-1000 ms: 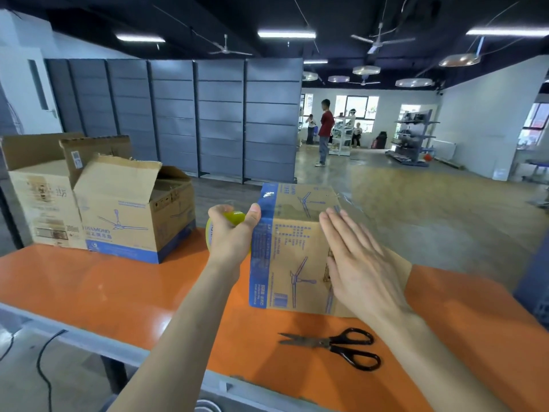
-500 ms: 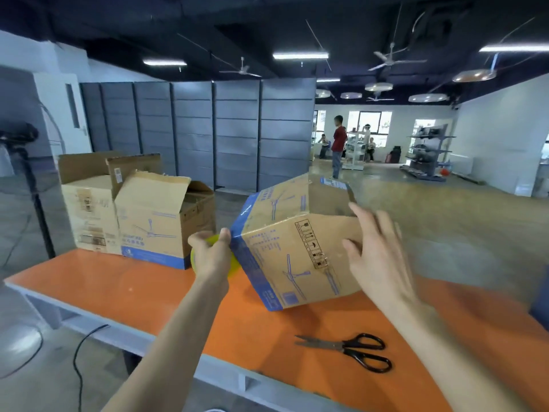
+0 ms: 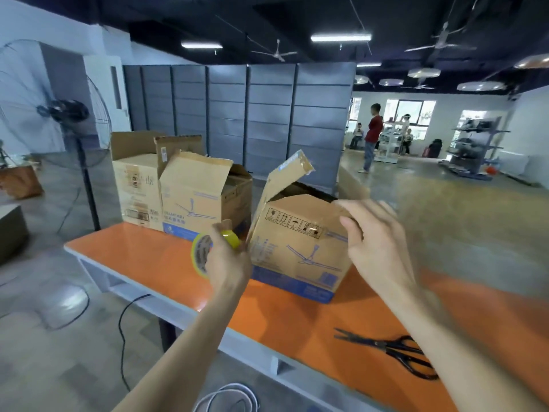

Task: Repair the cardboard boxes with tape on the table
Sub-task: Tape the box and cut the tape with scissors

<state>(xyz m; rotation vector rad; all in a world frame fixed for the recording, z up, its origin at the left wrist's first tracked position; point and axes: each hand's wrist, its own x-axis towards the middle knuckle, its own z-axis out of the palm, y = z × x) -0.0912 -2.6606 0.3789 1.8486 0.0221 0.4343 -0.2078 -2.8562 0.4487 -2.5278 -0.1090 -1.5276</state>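
At the middle of the table [image 3: 148, 260], toward its far edge, the box [image 3: 297, 251] under repair stands on its base with the top open. One flap [image 3: 285, 176] stands raised at the box's left side. No tape is visible across the opening, so I judge the closing step not yet begun.

**Risks**
- You hold the box at one corner only. It looks light, so it may slide or tip toward the far edge once you draw tape across it.
- The raised flap may spring back up unless it is pressed flat before the tape lands.
- The free end of the tape cannot be seen and may be stuck down on the roll.
- The scissors [image 3: 389, 352] lie near the near edge, well apart from the box. Reaching for them means taking a hand off the box.

**Hands**
- Your right hand [image 3: 374, 245] grips the box's upper right corner, thumb on the front face. The fingers are blurred.
- Your left hand [image 3: 228, 263] sits just beside the box's left front edge, fingers curled round the yellow tape roll [image 3: 202, 257].
- The box therefore lies between your two hands.

**Surroundings**
Two further boxes [image 3: 202, 203] stand open at the table's far left corner.
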